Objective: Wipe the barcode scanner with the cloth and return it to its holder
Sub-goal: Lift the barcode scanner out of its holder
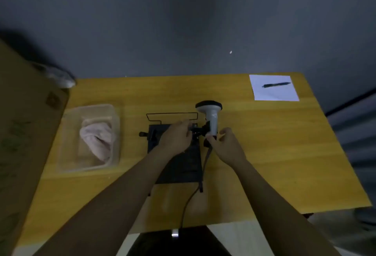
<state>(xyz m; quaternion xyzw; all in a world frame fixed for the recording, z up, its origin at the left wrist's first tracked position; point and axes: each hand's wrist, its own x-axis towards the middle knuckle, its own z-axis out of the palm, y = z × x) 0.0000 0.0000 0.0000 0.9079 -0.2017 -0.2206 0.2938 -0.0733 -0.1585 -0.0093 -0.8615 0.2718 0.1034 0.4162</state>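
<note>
A white barcode scanner with a black head stands upright in the clamp of a black holder at the middle of the yellow table. Its dark cable runs toward the table's near edge. My left hand rests on the holder's clamp arm just left of the scanner. My right hand pinches the bottom of the scanner's handle with fingertips. A pink cloth lies crumpled inside a clear plastic tub at the left.
A white sheet of paper with a black pen on it lies at the far right corner. A cardboard box stands along the table's left side. A dark wall rises behind the table.
</note>
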